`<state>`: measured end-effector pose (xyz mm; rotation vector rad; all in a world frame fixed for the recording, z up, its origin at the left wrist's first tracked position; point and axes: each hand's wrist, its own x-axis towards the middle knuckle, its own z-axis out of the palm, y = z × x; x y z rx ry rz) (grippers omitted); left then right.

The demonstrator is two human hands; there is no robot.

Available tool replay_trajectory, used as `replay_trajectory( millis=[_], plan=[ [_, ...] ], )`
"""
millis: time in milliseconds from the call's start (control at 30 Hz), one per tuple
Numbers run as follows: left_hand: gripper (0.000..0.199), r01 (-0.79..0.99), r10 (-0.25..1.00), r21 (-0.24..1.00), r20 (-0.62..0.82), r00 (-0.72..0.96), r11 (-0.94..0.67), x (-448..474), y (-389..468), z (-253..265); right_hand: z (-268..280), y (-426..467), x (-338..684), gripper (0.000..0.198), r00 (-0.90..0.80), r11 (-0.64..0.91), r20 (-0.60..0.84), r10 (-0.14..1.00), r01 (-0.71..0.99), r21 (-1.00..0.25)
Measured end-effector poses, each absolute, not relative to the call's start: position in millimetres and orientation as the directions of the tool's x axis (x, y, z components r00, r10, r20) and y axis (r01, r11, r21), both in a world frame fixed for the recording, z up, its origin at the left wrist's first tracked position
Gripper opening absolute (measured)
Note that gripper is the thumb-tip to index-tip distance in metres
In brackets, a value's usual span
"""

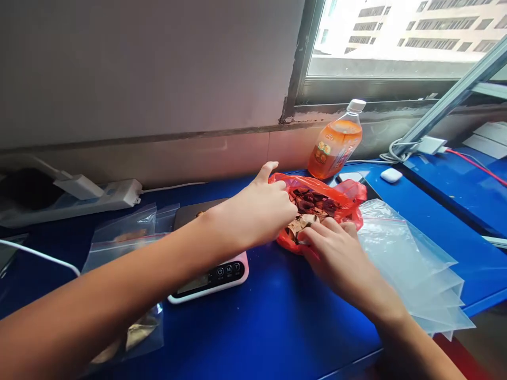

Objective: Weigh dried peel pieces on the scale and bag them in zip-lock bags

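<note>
A red plastic bag [350, 198] sits gathered in front of me, its mouth wide. Inside lie dark reddish-brown and pale tan dried pieces [307, 203]. My left hand [267, 208] is closed on the bag's left rim, one digit sticking up. Over the front rim, my right hand [336, 248] has curled fingers at the bag's edge beside the tan pieces; its fingertips are partly hidden. Under my left forearm is a white kitchen scale [209, 282], largely covered. Clear zip bags [404, 258] are fanned out beside my right hand.
A bottle of orange drink [336, 142] stands behind the red bag by the wall. A white earbud case [391, 175] lies to its right. Filled zip bags [148, 330] and a power strip [119, 195] are at left. A metal frame bar [447, 100] slants at right.
</note>
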<state>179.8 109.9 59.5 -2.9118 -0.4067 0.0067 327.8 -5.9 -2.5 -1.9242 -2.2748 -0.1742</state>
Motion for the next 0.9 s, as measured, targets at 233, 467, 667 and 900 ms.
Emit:
replay_trajectory(
  millis=[233, 467, 667, 900],
  plan=[
    [0.018, 0.191, 0.203, -0.179, -0.048, 0.978, -0.965, 150.3, 93.0, 59.6, -5.4, -8.4, 335.1, 0.035, -0.060, 0.052, 0.108, 0.992, 0.996, 0.068],
    [0.018, 0.174, 0.167, -0.151, 0.058, 0.984, -0.973, 143.6, 80.0, 70.4, -4.5, 10.1, 330.6, 0.019, -0.157, 0.158, 0.179, 0.971, 0.987, 0.005],
    [0.021, 0.241, 0.218, -0.175, 0.140, 0.966, -0.955, 129.2, 77.0, 57.2, -10.2, 25.7, 328.3, 0.025, -0.308, 0.308, 0.137, 0.941, 0.951, 0.023],
    [0.030, 0.234, 0.202, -0.166, 0.187, 0.961, -0.958, 119.1, 80.1, 48.4, -9.4, 23.8, 339.8, 0.031, -0.113, 0.101, 0.170, 0.979, 0.992, 0.077]
  ],
)
